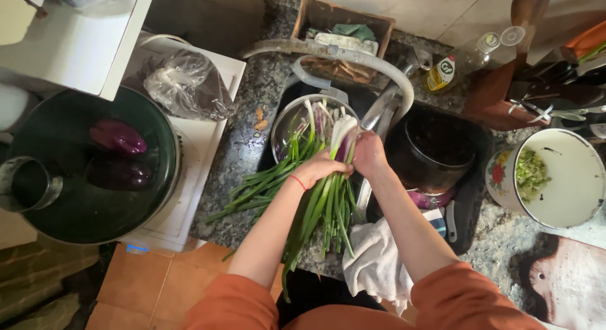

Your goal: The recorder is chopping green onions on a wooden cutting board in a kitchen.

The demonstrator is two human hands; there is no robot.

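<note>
**Head view: two hands grip a bunch of spring onions over a sink**

Head camera looks down on a speckled granite counter (252, 115) and dark sink (470, 197). A long bunch of green spring onions with white and purple bulbs (325, 207) runs from a round steel bowl (284, 118) towards the person, bulbs at the far end. The left hand (319, 169) is closed around the stalks mid-length. The right hand (368, 154), nearer the bulbs, is closed on them just beside the tap.

Orange sleeves (442, 298), red wrist string (298, 182)
</note>
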